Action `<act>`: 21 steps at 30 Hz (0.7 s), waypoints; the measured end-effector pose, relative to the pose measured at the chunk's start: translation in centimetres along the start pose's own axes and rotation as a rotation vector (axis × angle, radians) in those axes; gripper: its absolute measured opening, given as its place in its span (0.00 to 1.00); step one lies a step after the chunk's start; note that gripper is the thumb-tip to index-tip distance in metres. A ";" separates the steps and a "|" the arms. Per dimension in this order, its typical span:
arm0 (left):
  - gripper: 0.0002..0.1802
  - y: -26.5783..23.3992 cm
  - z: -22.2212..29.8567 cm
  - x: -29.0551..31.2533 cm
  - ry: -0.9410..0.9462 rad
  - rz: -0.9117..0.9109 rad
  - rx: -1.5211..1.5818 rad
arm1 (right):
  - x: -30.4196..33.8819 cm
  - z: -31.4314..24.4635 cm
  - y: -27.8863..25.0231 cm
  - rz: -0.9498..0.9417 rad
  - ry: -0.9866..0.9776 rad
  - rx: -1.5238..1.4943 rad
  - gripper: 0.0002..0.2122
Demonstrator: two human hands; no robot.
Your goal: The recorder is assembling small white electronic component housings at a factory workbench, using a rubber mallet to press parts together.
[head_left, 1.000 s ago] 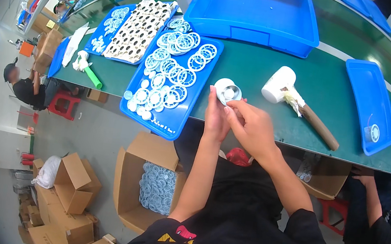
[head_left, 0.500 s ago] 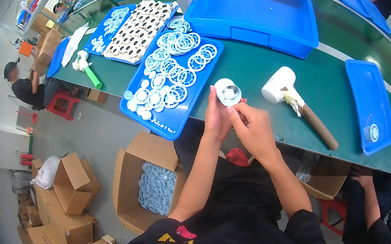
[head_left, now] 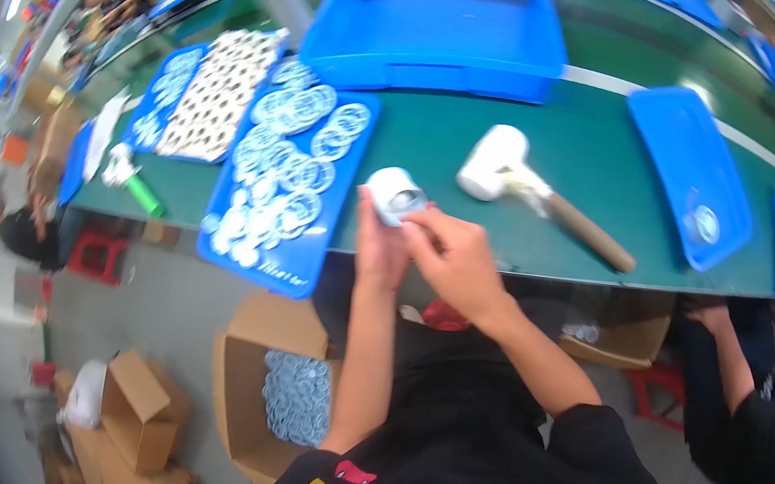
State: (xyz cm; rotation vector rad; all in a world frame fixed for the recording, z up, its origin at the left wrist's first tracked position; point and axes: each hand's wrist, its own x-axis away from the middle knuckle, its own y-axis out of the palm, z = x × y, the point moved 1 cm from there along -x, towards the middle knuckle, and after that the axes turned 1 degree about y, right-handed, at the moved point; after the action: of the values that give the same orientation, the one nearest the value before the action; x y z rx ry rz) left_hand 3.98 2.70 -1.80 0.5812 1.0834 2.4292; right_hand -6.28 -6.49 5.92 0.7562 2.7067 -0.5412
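Observation:
A white round cup-shaped part (head_left: 388, 185) is held tilted over the near edge of the green worktable, its hollow side facing my right. My left hand (head_left: 380, 249) wraps round it from below and the left. With thumb and fingers bent together, my right hand (head_left: 457, 260) grips at its lower right rim; whether a smaller piece is between those fingertips is hidden. Beyond and to the right lies a white-headed mallet (head_left: 493, 163) with a brown handle. On my left, a blue tray (head_left: 350, 171) carries many pale rings and small discs (head_left: 299, 109).
A large blue bin (head_left: 432, 76) stands at the back. Farther left are a spotted white moulded tray (head_left: 219, 92) and a green-handled tool (head_left: 145, 196). On the right, a blue tray (head_left: 691, 157) holds a clear round piece. Below, an open carton (head_left: 237, 380) contains rings; a co-worker sits at right.
The cup-shaped part has tipped from its opening facing up to facing rightward, still in my hands. The whole view has shifted, so the table's things appear farther left.

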 end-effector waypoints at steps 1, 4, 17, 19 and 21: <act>0.33 -1.0 0.3 0.2 -0.012 -0.059 0.005 | -0.2 0.1 0.2 -0.013 -0.012 0.016 0.10; 0.33 -0.4 1.1 0.8 0.086 -0.028 -0.084 | 0.0 1.2 0.6 -0.037 -0.011 0.053 0.15; 0.34 0.6 0.1 0.1 0.026 -0.041 -0.093 | 0.2 -0.3 -1.1 -0.196 0.248 -0.179 0.11; 0.35 0.4 0.2 0.3 0.013 -0.046 -0.084 | 0.3 -0.2 -0.2 -0.130 0.160 -0.135 0.11; 0.35 0.2 0.5 0.2 0.019 -0.043 -0.073 | 0.5 0.2 0.6 -0.051 0.078 -0.081 0.11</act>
State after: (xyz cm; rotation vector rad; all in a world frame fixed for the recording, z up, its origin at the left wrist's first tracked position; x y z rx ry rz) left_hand 4.06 2.97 -1.31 0.5074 0.9993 2.4307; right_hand -6.34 -5.87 5.44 0.7027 2.8072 -0.4187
